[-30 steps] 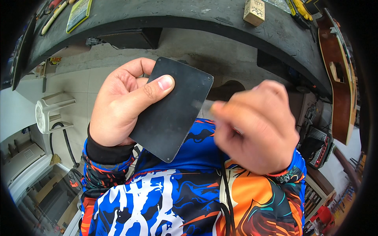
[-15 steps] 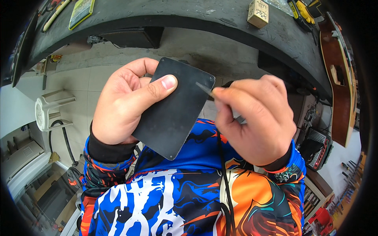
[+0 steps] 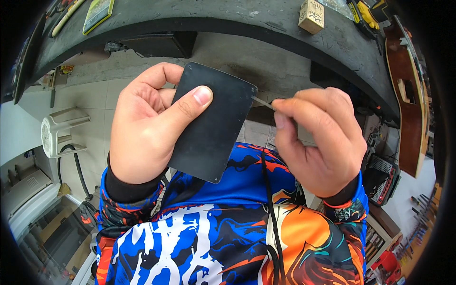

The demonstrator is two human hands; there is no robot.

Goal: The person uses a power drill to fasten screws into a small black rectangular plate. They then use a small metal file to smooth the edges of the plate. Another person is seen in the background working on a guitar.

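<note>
**Black plate held up in the left hand, thin tool at its edge**

Black plate: a flat, thin rectangle with rounded corners and a matt, dark surface that shows faint dust and small pale specks. Tiny dots sit at its corners, one near the upper right corner and one near the lower corner; whether they are screws or holes cannot be told. It is tilted, its long side leaning to the right, and it is held in the air over the person's lap, below the near edge of the bench, touching nothing but the hands' things.

Beneath it spreads the blue, white and orange patterned jersey with black cuffs.

Left hand is closed around the plate's left long edge: the thumb lies pressed across the front face, its nail near the plate's upper middle, while the fingers curl behind.

Right hand has its fingertips pressed together, pinching a thin pale sliver of a tool. The tool's far tip meets the plate's upper right edge, just below the corner; what kind of tool it is cannot be told.

On the bench's far right part stands a small wooden block, and near its far left corner lies a flat yellow-green case.
</note>
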